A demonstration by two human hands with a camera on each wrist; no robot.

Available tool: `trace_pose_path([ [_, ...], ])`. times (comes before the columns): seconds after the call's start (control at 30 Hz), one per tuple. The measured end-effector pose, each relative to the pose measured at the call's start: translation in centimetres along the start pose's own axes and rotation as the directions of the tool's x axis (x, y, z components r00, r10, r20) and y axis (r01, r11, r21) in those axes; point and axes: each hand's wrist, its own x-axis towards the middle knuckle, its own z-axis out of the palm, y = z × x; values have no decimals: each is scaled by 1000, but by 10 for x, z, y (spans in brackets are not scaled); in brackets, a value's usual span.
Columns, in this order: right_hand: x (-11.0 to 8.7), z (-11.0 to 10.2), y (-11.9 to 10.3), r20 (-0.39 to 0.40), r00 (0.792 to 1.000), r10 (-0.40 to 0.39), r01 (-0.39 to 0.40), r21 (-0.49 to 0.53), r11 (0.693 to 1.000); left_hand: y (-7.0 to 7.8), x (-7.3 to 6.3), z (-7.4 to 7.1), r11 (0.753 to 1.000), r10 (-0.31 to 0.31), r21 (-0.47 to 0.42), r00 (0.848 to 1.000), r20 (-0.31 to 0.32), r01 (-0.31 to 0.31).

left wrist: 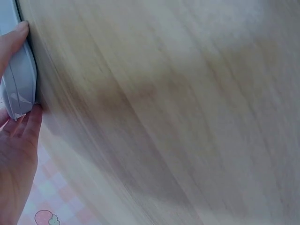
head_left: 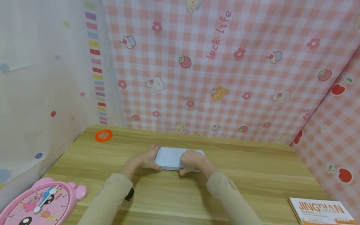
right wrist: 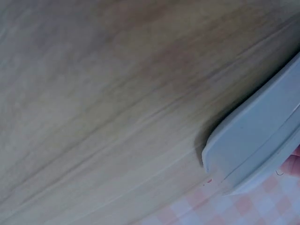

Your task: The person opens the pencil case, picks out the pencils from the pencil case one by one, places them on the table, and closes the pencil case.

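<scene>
A flat, pale blue case with rounded corners (head_left: 168, 157) lies on the wooden table in the head view. My left hand (head_left: 148, 158) grips its left end, the thumb at the front corner and the fingers at the back. On the right half of the lid, my right hand (head_left: 194, 161) has curled fingers on top and a thumb at the front edge. The left wrist view has the thumb and fingers of the left hand (left wrist: 18, 159) around the case end (left wrist: 23, 75). In the right wrist view, fingertips (right wrist: 291, 165) touch the case (right wrist: 255, 140); most of that hand is hidden.
An orange ring (head_left: 98, 137) lies at the table's back left corner. A pink clock (head_left: 60, 203) occupies the front left, and a white-and-orange booklet (head_left: 317, 212) the front right. Behind the table (head_left: 253, 175) hangs a pink checked curtain (head_left: 197, 78).
</scene>
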Motion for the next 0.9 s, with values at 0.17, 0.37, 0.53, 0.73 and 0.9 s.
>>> trace_pose_path([
  [0.17, -2, 3, 0, -30, 999, -19, 18, -27, 999, 2, 0, 0, 1000, -5, 12, 1000, 9, 5],
  [0.37, -8, -1, 4, -128, 991, 33, -26, 51, 998, 4, 2, 0, 998, -66, 5, 998, 20, 66],
  [0.53, -20, 3, 11, -118, 979, 167, -128, 281, 951, 5, 3, -3, 996, -85, -11, 996, 17, 86],
  [0.73, -47, 26, 31, 49, 910, 413, -320, 717, 619, 2, 2, -1, 996, -80, -48, 997, 17, 81],
  [0.9, -67, 36, 41, 118, 905, 409, -311, 839, 446, 0, 4, 1, 994, -83, -70, 997, 5, 83],
])
